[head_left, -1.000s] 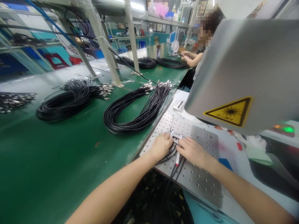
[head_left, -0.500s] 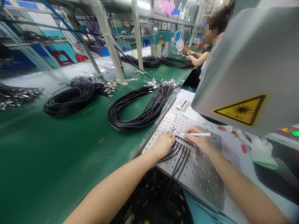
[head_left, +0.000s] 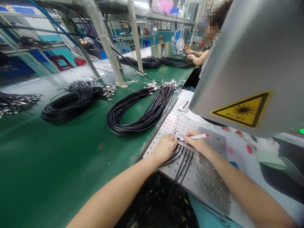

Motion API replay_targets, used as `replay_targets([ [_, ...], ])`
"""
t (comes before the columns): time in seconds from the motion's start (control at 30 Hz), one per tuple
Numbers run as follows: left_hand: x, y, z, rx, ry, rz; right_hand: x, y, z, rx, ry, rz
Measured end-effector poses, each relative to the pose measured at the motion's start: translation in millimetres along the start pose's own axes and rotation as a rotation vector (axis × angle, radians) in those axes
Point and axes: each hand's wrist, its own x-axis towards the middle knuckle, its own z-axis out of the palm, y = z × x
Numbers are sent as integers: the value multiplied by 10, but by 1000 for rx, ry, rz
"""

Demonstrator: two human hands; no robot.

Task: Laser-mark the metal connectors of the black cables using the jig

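My right hand (head_left: 197,144) is closed round a white pen (head_left: 199,136) with a red end. The pen's tip points down-left at a slotted metal holder (head_left: 190,147), and my fingers partly cover that holder. Several black cables (head_left: 182,166) run from the holder towards me, over the front edge of the perforated metal plate (head_left: 204,177). At the holder's left end, my left hand (head_left: 166,148) rests with its fingers curled; what they grip is hidden.
Bundles of black cables (head_left: 140,122) with metal ends lie on the green table (head_left: 78,152). A grey machine housing (head_left: 228,69) with a yellow laser warning sign overhangs on the right. A small slotted block (head_left: 184,105) lies behind the plate. Further back, another person's hands (head_left: 190,56) are at work.
My right hand has shifted slightly left along the holder, and the pen now tilts more, its red end higher and its tip lower. My left hand has stayed at the holder's left end.
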Motion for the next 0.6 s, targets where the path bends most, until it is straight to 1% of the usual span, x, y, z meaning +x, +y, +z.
replay_targets([
  [0.13,-3,6,-20,16,-7,9,-34,60,-51,-20,4,9],
  [0.5,-6,16,-43,-9,-48,-29,-202,156,-301,-52,-18,-24],
  [0.6,-2,16,-46,-20,-54,-28,-279,212,-382,-65,-8,14],
])
